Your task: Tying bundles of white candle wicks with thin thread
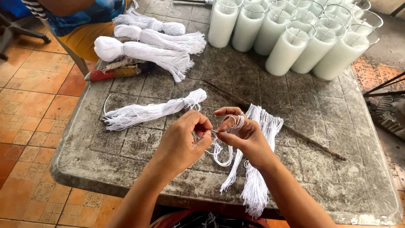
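My left hand [185,139] and my right hand [242,135] meet above the near part of a grey stone table [126,147]. Both pinch a thin white string [219,152] that loops down between them. Some turns of it are wound round my right fingers. Under my right hand lies a loose bundle of white wick strings [257,177] that runs to the table's near edge. A tied bundle of white strings [147,112] lies just left of my hands.
Three more tied white bundles [147,46] lie at the far left, beside a red-handled tool [114,72]. Several glass jars of white wax [295,38] stand at the far right. A long thin stick [274,120] lies across the table. A seated person [80,21] is at the far left.
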